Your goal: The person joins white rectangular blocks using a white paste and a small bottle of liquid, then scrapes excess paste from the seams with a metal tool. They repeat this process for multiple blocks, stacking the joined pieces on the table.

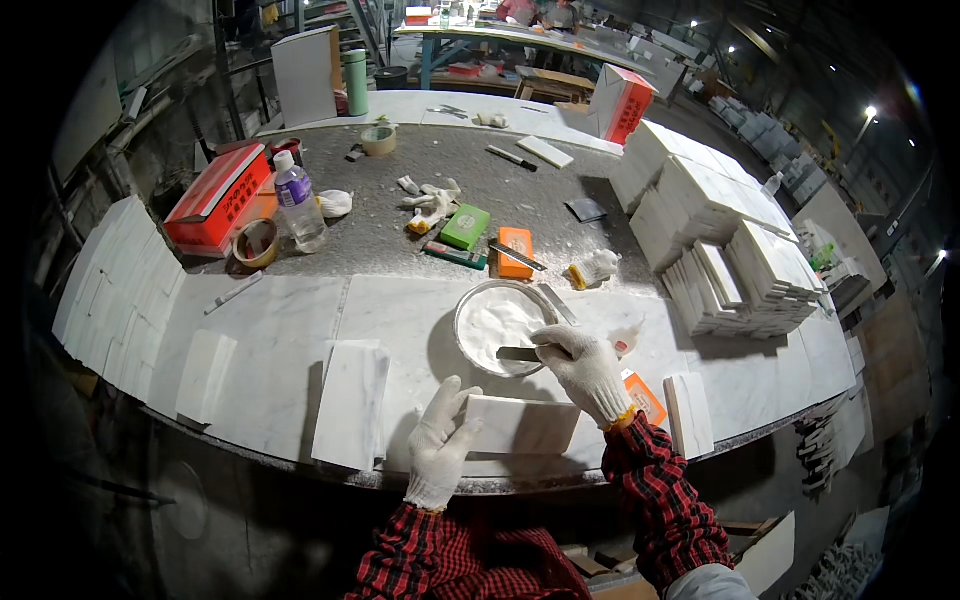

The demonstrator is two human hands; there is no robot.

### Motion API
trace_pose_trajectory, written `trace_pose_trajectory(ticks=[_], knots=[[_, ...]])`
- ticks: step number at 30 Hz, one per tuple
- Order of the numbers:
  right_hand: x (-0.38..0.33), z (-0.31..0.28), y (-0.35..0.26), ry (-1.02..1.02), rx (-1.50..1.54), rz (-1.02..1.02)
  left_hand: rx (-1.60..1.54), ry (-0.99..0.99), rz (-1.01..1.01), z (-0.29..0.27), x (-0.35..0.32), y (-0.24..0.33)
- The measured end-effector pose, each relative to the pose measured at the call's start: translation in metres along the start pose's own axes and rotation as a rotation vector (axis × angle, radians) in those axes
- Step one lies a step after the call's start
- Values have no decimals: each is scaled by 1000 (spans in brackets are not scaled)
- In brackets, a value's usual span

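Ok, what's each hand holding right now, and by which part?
The left hand grips the white marble tile by its left end. The right hand holds the scraper by its handle end, blade in the bowl of white paste.

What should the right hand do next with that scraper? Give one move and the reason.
Probably lift the scraper out of the bowl of white paste and bring it to the tile: the right hand has its blade in the paste, and the left hand steadies the tile.

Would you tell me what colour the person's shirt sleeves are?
The sleeves are red and black plaid, clearest in the head view.
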State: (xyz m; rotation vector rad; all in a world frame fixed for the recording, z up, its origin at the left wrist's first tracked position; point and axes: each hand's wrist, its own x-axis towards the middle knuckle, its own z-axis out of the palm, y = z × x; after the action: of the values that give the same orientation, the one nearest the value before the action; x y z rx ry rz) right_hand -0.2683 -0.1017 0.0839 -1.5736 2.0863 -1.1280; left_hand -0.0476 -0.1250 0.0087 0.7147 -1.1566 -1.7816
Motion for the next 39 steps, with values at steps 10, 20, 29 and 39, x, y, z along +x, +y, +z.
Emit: trace_pose_trajectory(ticks=[10,20,29,39], knots=[[3,5,21,-25,61,1,117,46,109,-6,-1,-25],[16,9,6,-107,69,68,92,87,89,0,-1,-15],[-13,-16,-10,-141,415,387,113,63,56,1,-1,-8],[-25,-7,-18,-254,505,398,-6,107,23,4,-2,-6]])
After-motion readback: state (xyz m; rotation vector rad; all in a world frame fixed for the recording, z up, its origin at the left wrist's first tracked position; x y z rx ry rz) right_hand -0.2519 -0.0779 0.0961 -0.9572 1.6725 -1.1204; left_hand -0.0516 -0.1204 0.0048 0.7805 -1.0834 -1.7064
